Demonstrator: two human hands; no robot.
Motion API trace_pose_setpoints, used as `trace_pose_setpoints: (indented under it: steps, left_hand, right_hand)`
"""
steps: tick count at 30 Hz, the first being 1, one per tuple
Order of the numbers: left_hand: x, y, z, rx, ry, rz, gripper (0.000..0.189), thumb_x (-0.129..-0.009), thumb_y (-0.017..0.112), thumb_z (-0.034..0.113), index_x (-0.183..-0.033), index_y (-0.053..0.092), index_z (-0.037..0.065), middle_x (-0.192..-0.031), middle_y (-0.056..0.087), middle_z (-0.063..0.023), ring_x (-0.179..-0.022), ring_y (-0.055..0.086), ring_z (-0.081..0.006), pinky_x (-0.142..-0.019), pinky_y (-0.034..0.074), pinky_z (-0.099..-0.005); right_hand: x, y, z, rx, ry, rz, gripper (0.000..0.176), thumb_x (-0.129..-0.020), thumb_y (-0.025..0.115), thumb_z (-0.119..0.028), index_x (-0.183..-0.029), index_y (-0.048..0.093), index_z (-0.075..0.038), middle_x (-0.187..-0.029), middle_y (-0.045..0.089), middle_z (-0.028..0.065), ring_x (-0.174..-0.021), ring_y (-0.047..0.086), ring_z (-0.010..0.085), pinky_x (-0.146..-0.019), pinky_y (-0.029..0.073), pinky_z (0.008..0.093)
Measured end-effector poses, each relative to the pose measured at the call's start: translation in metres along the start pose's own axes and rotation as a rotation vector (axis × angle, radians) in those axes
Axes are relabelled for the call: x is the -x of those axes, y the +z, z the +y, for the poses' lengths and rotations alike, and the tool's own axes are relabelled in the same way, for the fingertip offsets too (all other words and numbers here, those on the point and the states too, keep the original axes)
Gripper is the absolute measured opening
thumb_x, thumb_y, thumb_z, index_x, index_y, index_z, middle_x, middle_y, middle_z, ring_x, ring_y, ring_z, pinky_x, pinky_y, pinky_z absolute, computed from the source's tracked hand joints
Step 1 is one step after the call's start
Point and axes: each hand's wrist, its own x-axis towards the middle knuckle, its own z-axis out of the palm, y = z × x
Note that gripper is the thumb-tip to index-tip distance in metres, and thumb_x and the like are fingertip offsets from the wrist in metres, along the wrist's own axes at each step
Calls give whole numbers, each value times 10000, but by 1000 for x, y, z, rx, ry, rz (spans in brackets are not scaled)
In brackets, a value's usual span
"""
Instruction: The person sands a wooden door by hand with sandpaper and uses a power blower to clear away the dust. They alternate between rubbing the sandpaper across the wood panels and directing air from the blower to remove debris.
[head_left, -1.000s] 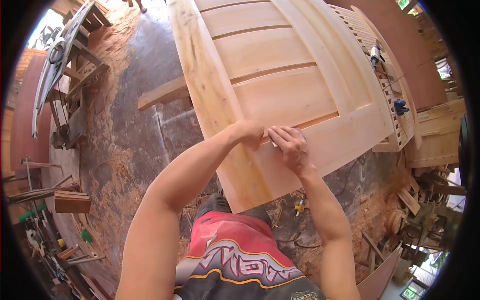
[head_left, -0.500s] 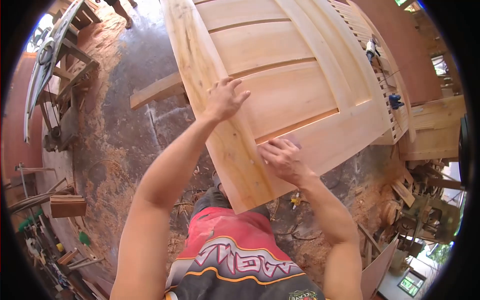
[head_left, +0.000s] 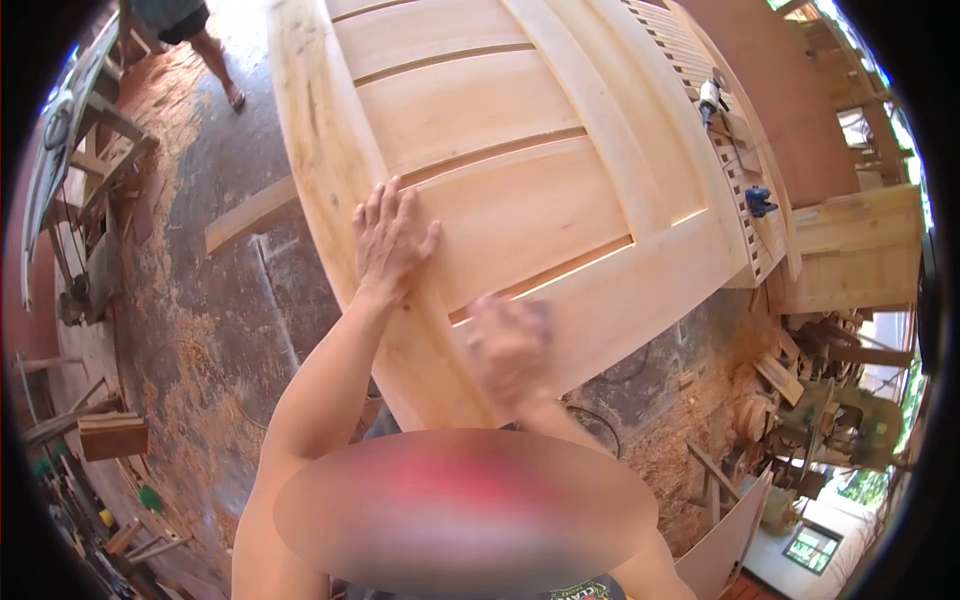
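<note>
My left fingers [head_left: 384,208] lie spread flat on the wooden door [head_left: 470,100] beneath them, probably to steady it, while my right hand [head_left: 508,345], nearer to me, is too blurred to tell its grip.

The left grip [head_left: 388,240] has moved off from the right grip [head_left: 510,345] to lie flat, fingers spread, mid-left on the door [head_left: 480,110]. The right grip sits lower, blurred. Someone's legs [head_left: 213,60] entered upper left.

wooden door [head_left: 520,200] | pale, unfinished, panelled | lies flat, face up | grooves between panels
</note>
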Motion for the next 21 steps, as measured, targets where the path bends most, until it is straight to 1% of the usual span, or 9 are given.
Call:
trace_pose_setpoints:
  steps: [2, 5, 8, 11, 12, 15, 16, 19, 21]
  left_hand:
    - [0, 1, 1, -6, 9, -23, 640, -940, 644, 453, -1454, 533, 88, -1610, 401, -137, -1523, 299, -321, -1244, 194, -495]
    - [-2, -3, 5, -10, 0, -39, 638, -941, 641, 444, -1461, 530, 90, -1610, 406, -138, -1529, 293, -319, -1245, 192, -495]
    - [1, -8, 8, -39, -24, -57, 630, -945, 636, 435, -1461, 530, 90, -1610, 408, -131, -1529, 294, -312, -1247, 193, -490]
    - [-2, -9, 11, -46, -33, -69, 622, -947, 633, 430, -1456, 533, 86, -1610, 407, -124, -1525, 301, -304, -1247, 198, -482]
    - [-1, -9, 11, -41, -35, -74, 624, -945, 636, 424, -1459, 532, 85, -1611, 406, -131, -1527, 300, -308, -1246, 196, -478]
    - [-1, -10, 13, -43, -35, -59, 618, -943, 639, 406, -1458, 529, 81, -1607, 411, -136, -1524, 307, -312, -1237, 207, -473]
    - [0, -10, 13, -47, -34, -58, 615, -943, 639, 401, -1457, 529, 82, -1604, 414, -137, -1523, 309, -313, -1235, 209, -473]
    - [-8, -11, 14, -46, -29, -41, 611, -943, 637, 407, -1455, 532, 90, -1602, 416, -124, -1520, 311, -305, -1241, 209, -482]
    - [0, -10, 14, -45, -26, -66, 613, -941, 639, 411, -1455, 533, 95, -1603, 415, -116, -1519, 311, -300, -1244, 207, -487]
  right_hand:
    - [10, 12, -16, -81, -165, 24, 324, -952, 592, -176, -1219, 706, -33, -1213, 716, 132, -1171, 615, 334, -965, 491, 450]
    - [3, 4, 95, 1, -7, 12, 334, -957, 596, -221, -1214, 708, -39, -1213, 715, 142, -1163, 607, 324, -951, 500, 443]
    - [-18, -21, 99, 157, 302, -98, 322, -962, 612, -241, -1205, 717, -58, -1211, 715, 139, -1125, 614, 302, -929, 503, 428]
    - [8, 6, 80, 97, -83, 83, 315, -979, 610, -266, -1210, 706, -74, -1192, 722, 133, -1086, 615, 284, -899, 500, 411]
    - [-5, -18, 109, 250, -142, 44, 297, -990, 602, -278, -1194, 711, -93, -1161, 736, 113, -1066, 619, 267, -866, 498, 396]
    - [-7, 4, 213, 297, 237, 116, 275, -995, 593, -265, -1174, 722, -101, -1136, 749, 93, -1065, 631, 231, -884, 477, 400]
    - [-29, -30, 181, 215, 384, -217, 259, -997, 589, -232, -1161, 737, -97, -1136, 749, 108, -1028, 652, 226, -875, 471, 420]
    - [-7, -9, 149, 144, -128, 134, 266, -995, 583, -220, -1169, 731, -86, -1119, 747, 130, -995, 666, 255, -858, 470, 444]
    - [-12, -22, 180, 185, 71, 58, 270, -987, 587, -219, -1165, 729, -73, -1107, 746, 149, -1023, 676, 280, -851, 478, 455]
